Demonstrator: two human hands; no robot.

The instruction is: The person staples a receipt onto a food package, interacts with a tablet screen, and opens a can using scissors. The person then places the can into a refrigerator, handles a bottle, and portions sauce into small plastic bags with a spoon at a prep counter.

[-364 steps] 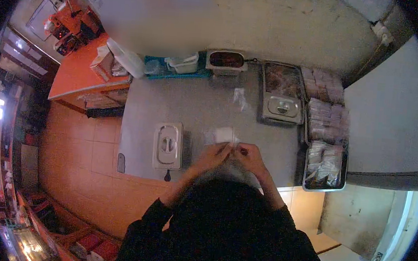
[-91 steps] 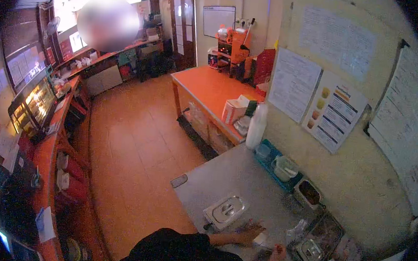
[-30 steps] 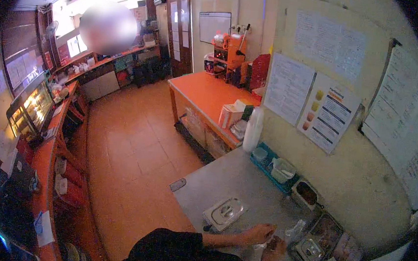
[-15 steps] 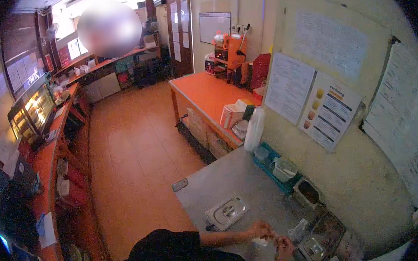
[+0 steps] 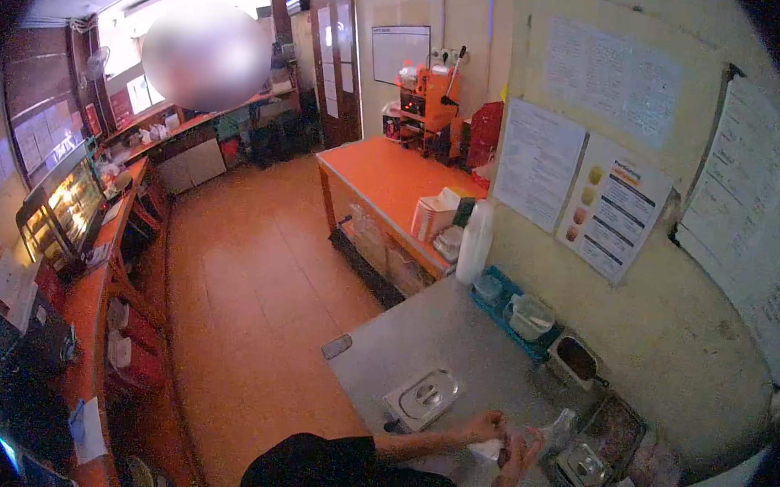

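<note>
Over the steel table, my left hand (image 5: 488, 426) is closed in a pinch, its fingertips close to my right hand. My right hand (image 5: 520, 451) has its fingers bent and raised. A pale, thin piece that looks like plastic (image 5: 489, 449) shows between and below the hands; it is too blurred to name surely. Just right of my right hand lies a crumpled clear plastic bag (image 5: 562, 424). A lidded steel food pan (image 5: 583, 467) stands beside it. Left of my hands, a second steel lid (image 5: 425, 398) sits on the table.
Along the wall stand a teal tray (image 5: 505, 318) with a clear plastic tub (image 5: 531, 317), an uncovered steel container (image 5: 575, 361) and a stack of white cups (image 5: 475, 243). An orange table (image 5: 382, 174) holds an orange machine (image 5: 431, 100). One person, face blurred, is at the far counter.
My right hand has turned and moved slightly up and left, its fingers looser than before. My left hand stays in nearly the same place.
</note>
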